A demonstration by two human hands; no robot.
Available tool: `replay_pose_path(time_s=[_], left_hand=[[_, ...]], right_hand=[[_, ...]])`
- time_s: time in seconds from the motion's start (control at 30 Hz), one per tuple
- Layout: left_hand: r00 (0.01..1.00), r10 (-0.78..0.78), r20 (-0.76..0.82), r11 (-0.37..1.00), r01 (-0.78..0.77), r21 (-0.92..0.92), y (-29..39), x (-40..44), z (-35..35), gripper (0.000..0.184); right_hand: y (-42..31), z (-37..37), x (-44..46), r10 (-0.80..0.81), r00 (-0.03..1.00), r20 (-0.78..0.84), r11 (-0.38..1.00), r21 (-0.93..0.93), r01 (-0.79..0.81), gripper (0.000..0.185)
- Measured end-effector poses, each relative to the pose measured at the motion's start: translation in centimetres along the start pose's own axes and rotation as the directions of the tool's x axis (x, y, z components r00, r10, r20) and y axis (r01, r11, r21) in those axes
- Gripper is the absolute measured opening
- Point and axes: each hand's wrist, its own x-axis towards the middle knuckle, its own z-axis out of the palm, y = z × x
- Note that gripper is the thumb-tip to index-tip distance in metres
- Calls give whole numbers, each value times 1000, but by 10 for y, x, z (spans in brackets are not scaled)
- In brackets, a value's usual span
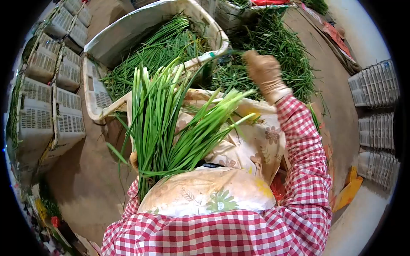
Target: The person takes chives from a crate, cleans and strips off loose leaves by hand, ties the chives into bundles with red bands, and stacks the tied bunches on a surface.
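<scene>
A large bunch of garlic chives (156, 115) stands in front of my body, pale cut ends upward, part of it fanning to the right. My left hand (134, 161) grips it low on the left side; most of the fingers are hidden behind the leaves. My right hand (262, 72), in a tan glove, is raised to the right of the bunch and closed. A thin green chive leaf (209, 60) runs from the bunch toward its fingers. A flowered apron (205, 187) covers my lap beneath the chives.
Ahead stands a white crate (92, 83) filled with chives. Loose green leaves (277, 47) are heaped right of it. Stacked white baskets (68, 111) line the left side, and more baskets (376, 85) stand at right. A yellow object (348, 190) lies on the floor.
</scene>
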Motion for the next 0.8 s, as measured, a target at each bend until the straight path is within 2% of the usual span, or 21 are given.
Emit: replay_pose_path(time_s=[0.07,0.13,0.17,0.2,0.23,0.27,0.3,0.33,0.37,0.4,0.47,0.5,0.53,0.57,0.6,0.67,0.7,0.73,0.77,0.8], left_hand=[[1000,14,-21,1000,-14,3,1,-2,0,52],[999,19,-30,1000,-19,6,1,-4,-2,52],[999,17,-34,1000,-16,12,1,-4,-3,52],[999,17,-39,1000,-17,7,0,-4,-3,52],[999,15,-40,1000,-15,9,0,-3,-3,52],[999,7,-45,1000,-7,7,-1,-3,-4,52],[999,1,-46,1000,-1,2,-1,-4,-3,52],[999,-12,-41,1000,12,-4,-2,-4,-4,52],[999,-26,-41,1000,26,-4,-4,-6,-3,52],[999,-40,-35,999,40,-6,-4,-8,-3,52],[997,-79,-22,997,79,-3,-3,-15,-3,52],[995,-95,-22,995,95,0,-2,-20,-3,53],[993,-113,-21,994,113,-3,0,-24,-3,53],[991,-132,-20,991,132,3,0,-27,-3,53],[989,-147,-19,989,147,4,0,-28,-4,53],[986,-164,-12,986,164,9,-1,-27,-4,53],[986,-166,-5,986,166,11,-2,-26,-4,53],[985,-174,-2,985,174,10,-3,-25,-4,53],[984,-180,-1,984,180,15,-4,-23,-4,53],[982,-191,3,981,191,19,-5,-21,-4,53]], right_hand=[[26,-12,-6,212,972,97,961,-200,-190,26],[44,11,-34,397,914,-84,916,-30,-401,39],[20,-33,-19,599,724,343,641,336,-690,38],[-14,-67,-11,581,611,538,97,700,-708,41],[-35,-84,-17,445,712,543,90,765,-638,40],[-61,-98,-17,397,699,594,-38,772,-635,31],[-89,-103,-17,379,684,623,-63,755,-653,30],[-107,-92,-27,321,753,574,111,767,-632,30],[-127,-94,-27,318,789,525,188,781,-596,23],[-132,-82,-40,249,869,428,356,794,-493,22],[-141,-93,-39,89,911,403,589,716,-374,20],[-141,-101,-36,82,913,400,590,718,-368,20],[-139,-112,-33,-130,886,444,746,633,-208,19],[-137,-119,-32,-318,799,510,841,541,-10,19],[-133,-116,-36,-317,798,513,843,538,-11,19],[-121,-111,-38,-532,782,326,768,575,282,22],[-108,-111,-35,-503,779,374,841,421,341,20],[-85,-103,-38,-404,864,299,915,136,380,20],[-60,-93,-37,-324,927,187,922,-158,354,19],[-42,-92,-24,-264,957,118,963,-24,268,19]])
